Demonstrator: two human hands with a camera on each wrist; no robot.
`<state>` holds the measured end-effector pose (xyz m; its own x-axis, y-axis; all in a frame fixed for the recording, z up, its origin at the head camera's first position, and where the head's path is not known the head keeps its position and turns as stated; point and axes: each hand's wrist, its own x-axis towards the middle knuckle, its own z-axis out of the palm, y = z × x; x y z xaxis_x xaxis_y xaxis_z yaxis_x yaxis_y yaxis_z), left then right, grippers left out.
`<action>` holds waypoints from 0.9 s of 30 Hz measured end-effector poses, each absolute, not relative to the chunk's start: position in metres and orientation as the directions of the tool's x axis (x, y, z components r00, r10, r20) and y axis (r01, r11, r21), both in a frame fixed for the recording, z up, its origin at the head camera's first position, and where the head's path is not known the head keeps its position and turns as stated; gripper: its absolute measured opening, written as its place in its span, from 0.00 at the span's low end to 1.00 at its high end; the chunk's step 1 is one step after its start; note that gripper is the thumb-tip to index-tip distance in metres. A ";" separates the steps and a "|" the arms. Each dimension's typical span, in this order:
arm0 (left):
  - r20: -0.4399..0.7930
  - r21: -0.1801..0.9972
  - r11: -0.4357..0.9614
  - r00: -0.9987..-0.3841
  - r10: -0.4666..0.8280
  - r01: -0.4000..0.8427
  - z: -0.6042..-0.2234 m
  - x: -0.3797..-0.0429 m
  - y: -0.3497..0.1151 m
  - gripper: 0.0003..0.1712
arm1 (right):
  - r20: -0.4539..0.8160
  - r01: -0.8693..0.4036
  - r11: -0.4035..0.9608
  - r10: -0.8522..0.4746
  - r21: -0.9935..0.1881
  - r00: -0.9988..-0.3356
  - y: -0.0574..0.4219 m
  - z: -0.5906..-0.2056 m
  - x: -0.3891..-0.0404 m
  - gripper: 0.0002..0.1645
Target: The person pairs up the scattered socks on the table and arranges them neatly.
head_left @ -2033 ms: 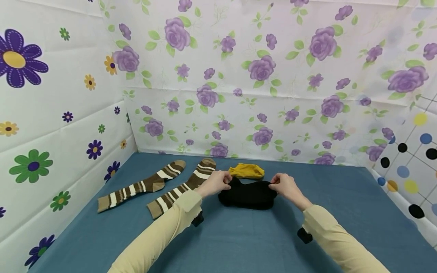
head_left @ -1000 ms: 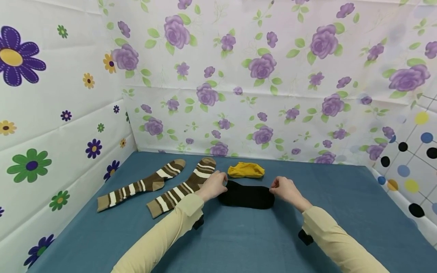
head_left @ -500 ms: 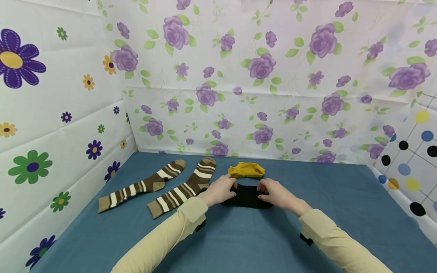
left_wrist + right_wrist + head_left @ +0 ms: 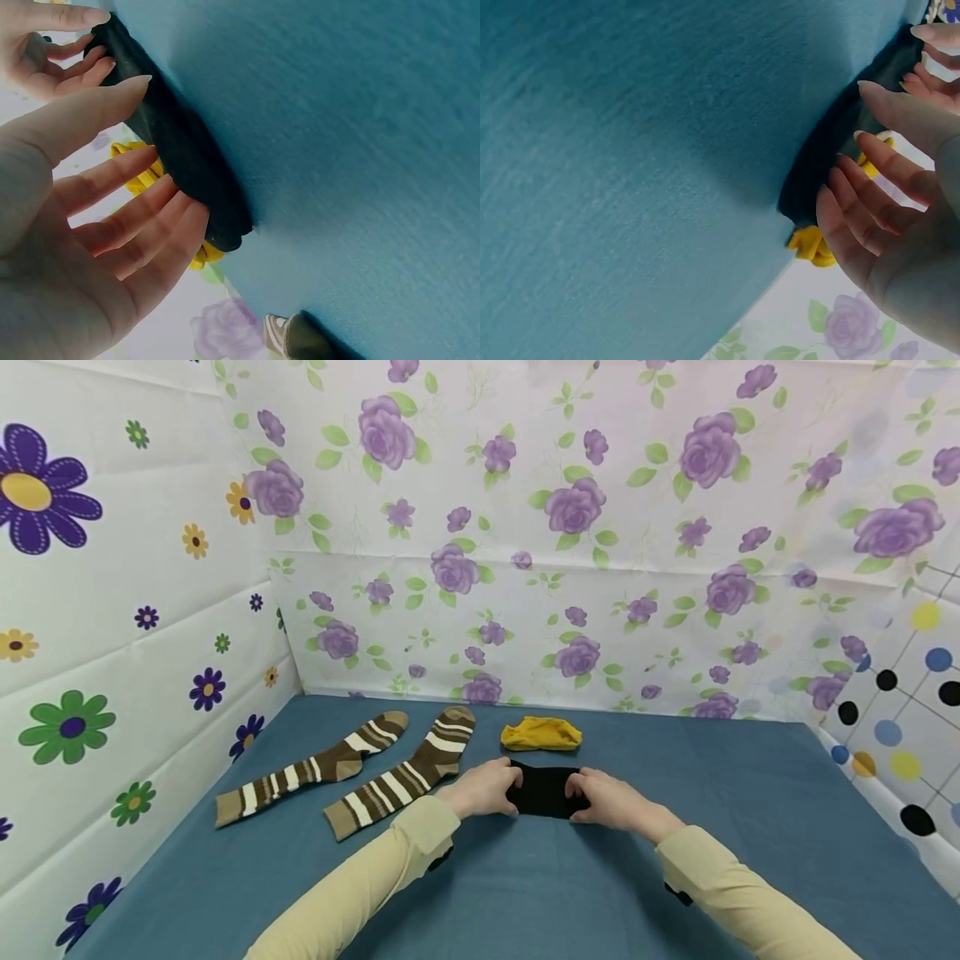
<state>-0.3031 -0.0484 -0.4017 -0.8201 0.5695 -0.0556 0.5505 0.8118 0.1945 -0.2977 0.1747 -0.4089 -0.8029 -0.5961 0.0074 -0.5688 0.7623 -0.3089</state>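
A black sock (image 4: 543, 791) lies flat on the blue cloth, its two ends covered by the hands in the head view. My left hand (image 4: 483, 787) rests on its left end, fingers loosely bent. On the right end is my right hand (image 4: 611, 800), thumb nearer me and fingers on the far side. In the left wrist view the sock (image 4: 191, 161) looks layered; the thumb and fingertips touch it with a wide gap between them. The right wrist view likewise has the thumb and fingers spread apart along the sock (image 4: 817, 165).
Behind the black sock lies a bunched yellow sock (image 4: 542, 734). Two brown-and-white striped socks, one farther left (image 4: 315, 768) and one nearer (image 4: 405, 774), lie to the left. Floral sheeting (image 4: 517, 552) rises at the back of the blue cloth (image 4: 525, 893).
Both hands pinched the black sock's upper corners and laid it flat. They have since let go of the corners, moved inward and come down onto its ends.
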 end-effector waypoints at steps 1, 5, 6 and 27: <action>-0.056 0.189 0.810 -0.818 0.573 0.555 -0.403 -0.303 -0.048 0.20 | 0.003 -0.567 0.766 -0.594 -0.304 -0.804 0.175 -0.410 -0.298 0.16; -0.049 0.151 0.804 -0.808 0.588 0.576 -0.404 -0.304 -0.048 0.17 | 0.006 -0.570 0.771 -0.593 -0.284 -0.805 0.174 -0.412 -0.300 0.15; -0.048 0.143 0.802 -0.806 0.590 0.579 -0.404 -0.305 -0.048 0.17 | 0.008 -0.570 0.773 -0.592 -0.278 -0.806 0.173 -0.413 -0.300 0.15; -0.026 0.154 0.807 -0.814 0.580 0.570 -0.406 -0.319 -0.044 0.13 | -0.011 -0.514 0.831 -0.528 -0.211 -0.849 0.171 -0.415 -0.319 0.14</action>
